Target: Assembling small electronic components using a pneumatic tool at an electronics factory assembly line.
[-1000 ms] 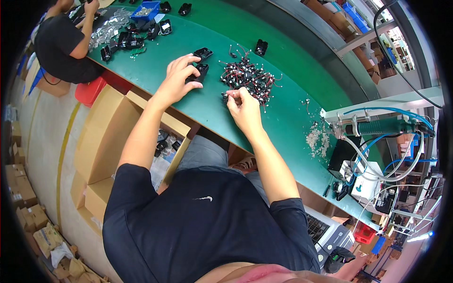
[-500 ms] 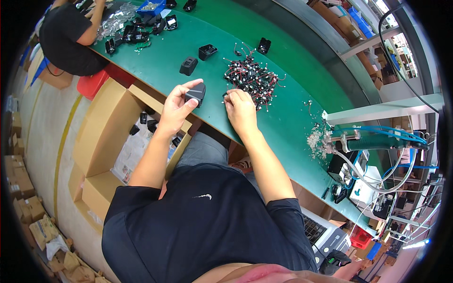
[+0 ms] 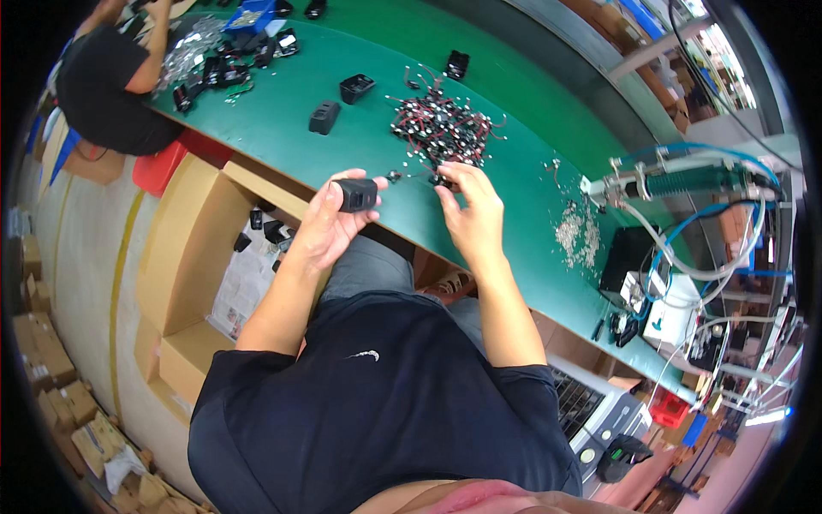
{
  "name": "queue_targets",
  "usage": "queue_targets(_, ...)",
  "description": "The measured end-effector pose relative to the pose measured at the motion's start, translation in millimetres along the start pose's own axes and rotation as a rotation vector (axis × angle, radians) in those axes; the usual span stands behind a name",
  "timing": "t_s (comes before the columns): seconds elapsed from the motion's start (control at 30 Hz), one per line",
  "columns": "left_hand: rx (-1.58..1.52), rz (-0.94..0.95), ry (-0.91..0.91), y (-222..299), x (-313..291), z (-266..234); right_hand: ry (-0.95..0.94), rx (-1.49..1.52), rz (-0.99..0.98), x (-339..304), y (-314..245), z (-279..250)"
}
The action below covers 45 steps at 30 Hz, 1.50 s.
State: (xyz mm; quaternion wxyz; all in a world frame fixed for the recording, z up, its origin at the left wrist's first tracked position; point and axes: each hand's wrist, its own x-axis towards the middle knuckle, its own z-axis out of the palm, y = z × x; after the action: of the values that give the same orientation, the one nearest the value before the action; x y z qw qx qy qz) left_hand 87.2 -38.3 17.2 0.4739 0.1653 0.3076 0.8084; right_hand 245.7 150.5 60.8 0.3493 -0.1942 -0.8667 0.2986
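and here we are at the near edge of the green bench (image 3: 531, 248), where the left hand (image 3: 330, 227) has its thumb and fingers closed round a black housing (image 3: 357, 195), palm turned up, holding it right over that edge! across to the right hand (image 3: 471, 208): thumb and forefinger narrow, close together at a small dark piece with a thin wire; whether they truly pinch it, i cannot tell. just beyond those fingertips sprawls the heap of wired parts (image 3: 445, 128), red and black leads with white ends.

further left, a black block (image 3: 324, 117) stands near an open black shell (image 3: 356, 87), with a second shell (image 3: 457, 64) out toward the far edge. toward the right end, a scatter of small pale pieces (image 3: 576, 236).

lettering watch now: a pale curved mark (image 3: 366, 355) on the dark shirt (image 3: 377, 411), and in the carton (image 3: 193, 248) by the near edge, a printed sheet (image 3: 244, 278), its print too small to read. up at the left end, a co-worker in a dark top (image 3: 103, 86) sits near a blue tray (image 3: 244, 26).
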Motion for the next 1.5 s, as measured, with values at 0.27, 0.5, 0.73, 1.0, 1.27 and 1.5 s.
queue_targets(0.27, 0.054, -0.35, -0.223, -45, 3, 51, 0.261, -0.111, 0.306, -87, 29, -66)
queue_targets(0.5, -0.043, -0.468, -0.272, -67, 25, 74, 0.271, -0.174, 0.308, -123, 41, -85)
queue_targets(0.73, -0.158, -0.508, -0.266, -78, 25, 69, 0.27, -0.186, 0.382, -136, 35, -110)
queue_targets(1.0, -0.01, -0.441, -0.34, -76, 23, 83, 0.24, -0.201, 0.557, -124, 35, -87)
queue_targets(1.27, 1.523, 0.405, -0.692, -73, 40, 91, 0.182, -0.366, 0.411, -125, 35, -86)
queue_targets(1.5, 1.452, 0.117, -0.762, -94, 52, 113, 0.178, -0.349, 0.356, -135, 41, -91)
